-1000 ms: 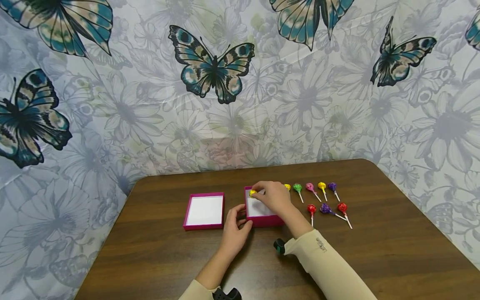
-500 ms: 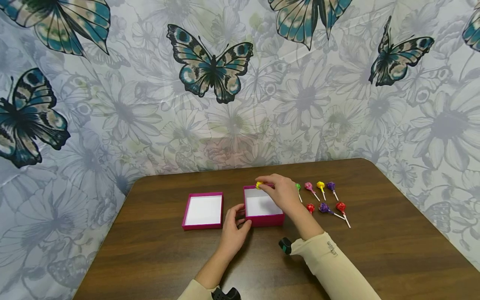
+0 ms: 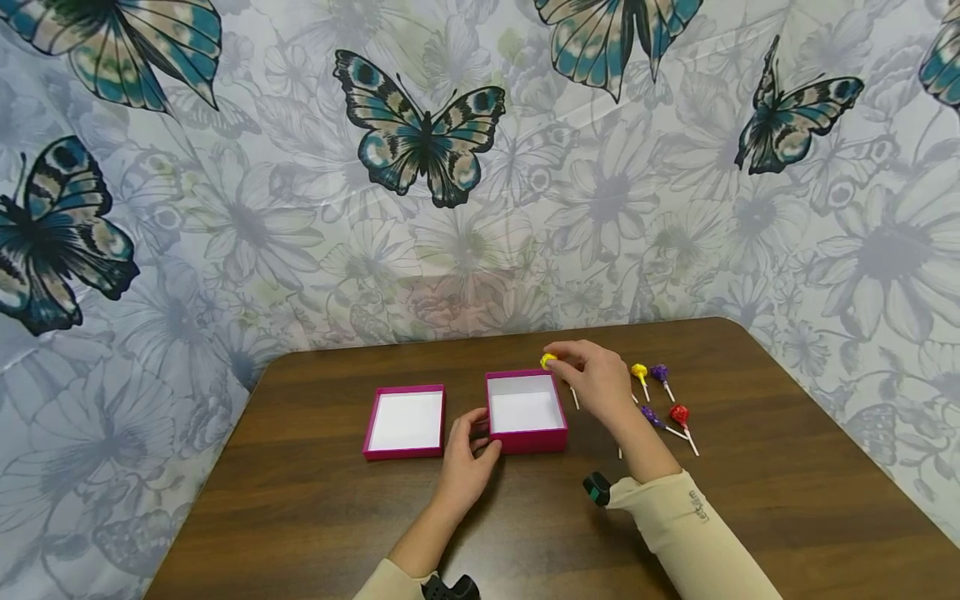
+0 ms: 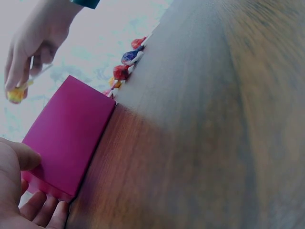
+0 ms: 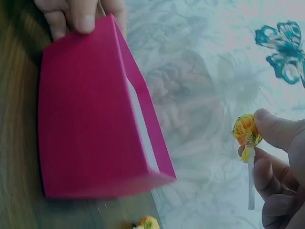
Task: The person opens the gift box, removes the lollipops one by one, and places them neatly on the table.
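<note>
A yellow-wrapped lollipop (image 5: 245, 130) with a white stick is pinched between the thumb and fingers of my right hand (image 3: 596, 379). It is above the back right corner of an uncovered magenta box (image 3: 527, 442), whose white inside shows. My left hand (image 3: 467, 467) grips the box at its front left corner. The left wrist view shows the thumb (image 4: 27, 157) against one magenta wall and the other fingers round the corner. Left of that hand lies the magenta lid (image 3: 406, 455), white inside facing up.
Right of the box, lollipops lie in two rows: a yellow one (image 3: 639, 372), a purple one (image 3: 659, 373), a red one (image 3: 679, 414) and another purple one (image 3: 650, 415). My right hand and forearm cover others. A butterfly-print cloth (image 3: 615, 208) hangs behind the wooden table (image 3: 337, 517).
My right hand has lifted the yellow lollipop from over the box's inside and carried it right, past the back right corner. The left hand and the box have stayed in place.
</note>
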Tool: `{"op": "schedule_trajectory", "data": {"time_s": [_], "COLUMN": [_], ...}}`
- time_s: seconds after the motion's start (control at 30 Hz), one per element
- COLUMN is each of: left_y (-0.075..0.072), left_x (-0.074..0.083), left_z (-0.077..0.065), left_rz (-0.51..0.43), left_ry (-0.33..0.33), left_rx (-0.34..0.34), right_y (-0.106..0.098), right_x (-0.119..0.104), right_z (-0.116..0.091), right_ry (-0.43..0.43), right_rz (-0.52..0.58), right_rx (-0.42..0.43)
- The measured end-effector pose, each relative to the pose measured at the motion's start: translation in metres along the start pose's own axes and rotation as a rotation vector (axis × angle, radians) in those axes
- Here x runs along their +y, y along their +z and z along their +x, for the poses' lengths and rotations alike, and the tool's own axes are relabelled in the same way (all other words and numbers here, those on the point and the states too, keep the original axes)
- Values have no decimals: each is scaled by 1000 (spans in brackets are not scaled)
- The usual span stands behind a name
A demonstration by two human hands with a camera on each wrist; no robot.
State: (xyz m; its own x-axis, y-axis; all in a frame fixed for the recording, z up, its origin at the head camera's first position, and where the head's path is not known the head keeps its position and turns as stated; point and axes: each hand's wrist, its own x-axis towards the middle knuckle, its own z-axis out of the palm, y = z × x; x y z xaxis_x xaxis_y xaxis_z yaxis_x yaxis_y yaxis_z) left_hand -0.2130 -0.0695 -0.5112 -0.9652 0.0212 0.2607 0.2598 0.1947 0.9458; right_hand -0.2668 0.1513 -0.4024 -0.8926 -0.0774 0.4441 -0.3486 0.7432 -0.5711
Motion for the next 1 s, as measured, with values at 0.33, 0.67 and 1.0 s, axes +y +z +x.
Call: {"op": "schedule_trajectory", "data": {"time_s": [0.33,0.67,1.0], "left_y": [-1,-1,1], "left_x": [1,3,10], "left_z": [0,0,-2], "left_rz": [0,-4,-18], "left_ry": [-2,-9,-28], "left_rx": [-2,-4,8], "right_y": [-13,-7,2], "right_x": [26,48,61], "right_z": [-10,-25,-36], "right_ry": [76,148,184], "right_rz": [-38,-94,-172], "right_rx": [39,-4,-79]}}
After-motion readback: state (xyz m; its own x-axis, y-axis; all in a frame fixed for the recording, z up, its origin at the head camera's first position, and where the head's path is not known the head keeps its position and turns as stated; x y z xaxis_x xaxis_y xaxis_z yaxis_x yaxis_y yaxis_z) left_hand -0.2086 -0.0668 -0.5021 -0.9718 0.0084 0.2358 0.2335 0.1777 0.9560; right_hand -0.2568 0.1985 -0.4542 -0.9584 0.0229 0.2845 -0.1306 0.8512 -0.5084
